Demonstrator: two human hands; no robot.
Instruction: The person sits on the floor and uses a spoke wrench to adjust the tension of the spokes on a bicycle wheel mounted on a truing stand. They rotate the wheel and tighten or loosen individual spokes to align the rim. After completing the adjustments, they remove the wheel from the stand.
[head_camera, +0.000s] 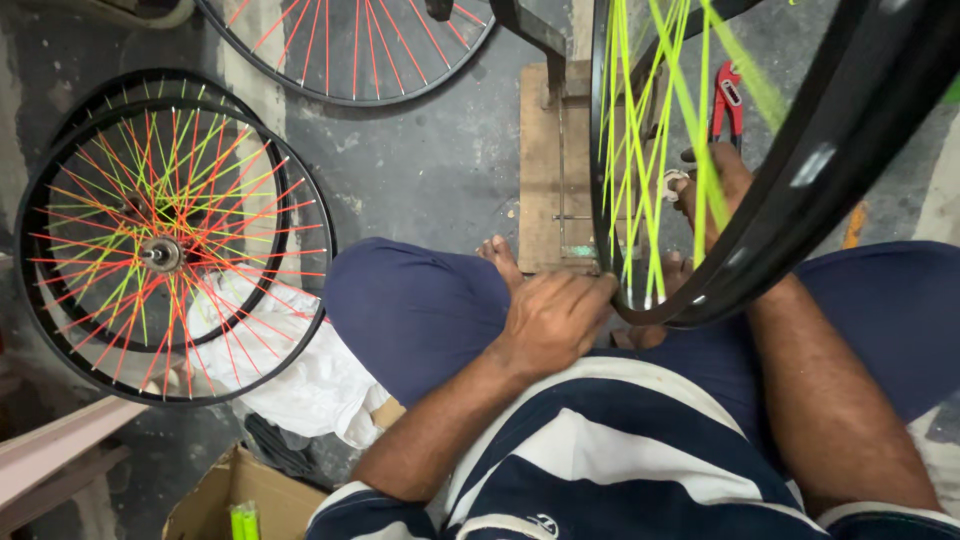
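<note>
The black wheel rim (800, 200) was gripped at its lower edge by the left hand (555, 315); the right hand (715, 190), behind the yellow-green spokes (650, 150), showed no readable finger state. Stiff, light, best held by its rim.

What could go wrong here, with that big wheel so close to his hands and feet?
The left hand grips the black wheel rim at its lowest edge; if the wheel turned, fingers might get pinched. The right hand reaches in among the yellow-green spokes, where it could get caught. A bare foot rests by the wooden stand, just beside the rim, so a slipping wheel might land on toes.
</note>
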